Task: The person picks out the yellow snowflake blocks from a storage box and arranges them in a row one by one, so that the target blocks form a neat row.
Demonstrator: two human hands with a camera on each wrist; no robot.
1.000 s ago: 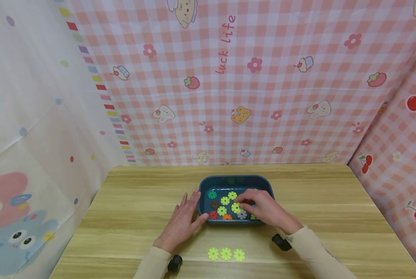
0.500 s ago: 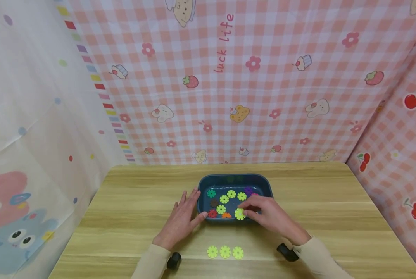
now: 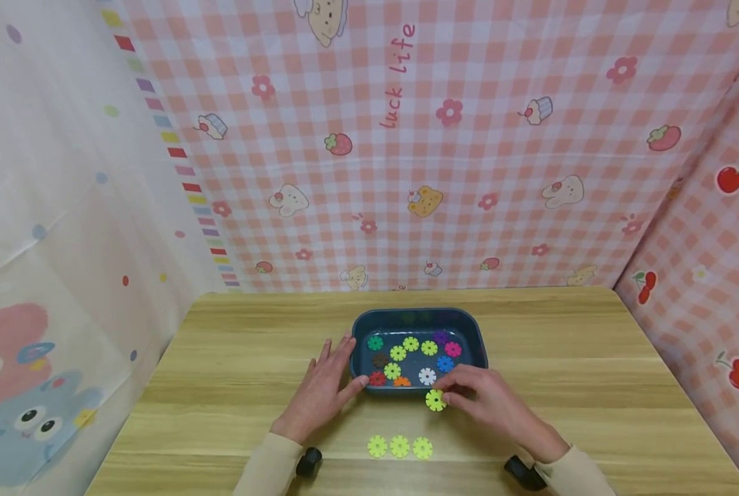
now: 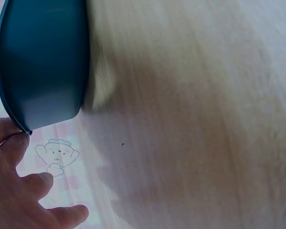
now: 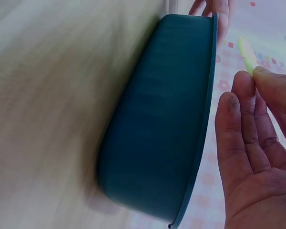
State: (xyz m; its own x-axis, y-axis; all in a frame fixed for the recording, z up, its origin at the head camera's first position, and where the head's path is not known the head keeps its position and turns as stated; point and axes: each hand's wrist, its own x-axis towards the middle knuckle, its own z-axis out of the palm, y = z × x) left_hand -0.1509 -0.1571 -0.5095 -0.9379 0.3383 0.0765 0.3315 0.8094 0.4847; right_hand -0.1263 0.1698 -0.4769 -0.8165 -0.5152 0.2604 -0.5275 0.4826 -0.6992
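A dark blue tray [image 3: 369,390] holds several notched plastic discs, among them a white disc [image 3: 428,376], a blue disc [image 3: 445,364] and a red disc [image 3: 377,379]. My right hand [image 3: 499,406] pinches a yellow-green disc [image 3: 434,400] between thumb and fingertip, just past the tray's front rim. In the right wrist view the same disc [image 5: 248,55] appears nearly edge-on, above the rim. My left hand [image 3: 319,393] rests at the tray's left end, fingers spread, with thumb and fingertips touching the rim.
A row of 3 yellow-green discs [image 3: 399,447] lies flat on the wooden table [image 3: 251,324] in front of the tray. Behind the table hangs a pink checked cloth [image 3: 344,186]. A black wrist camera [image 3: 524,473] sits below the right wrist.
My right hand has carried its yellow-green disc out of the tray, over the front rim toward me. Blue, pink and white discs are uncovered. The left hand stays at the rim.
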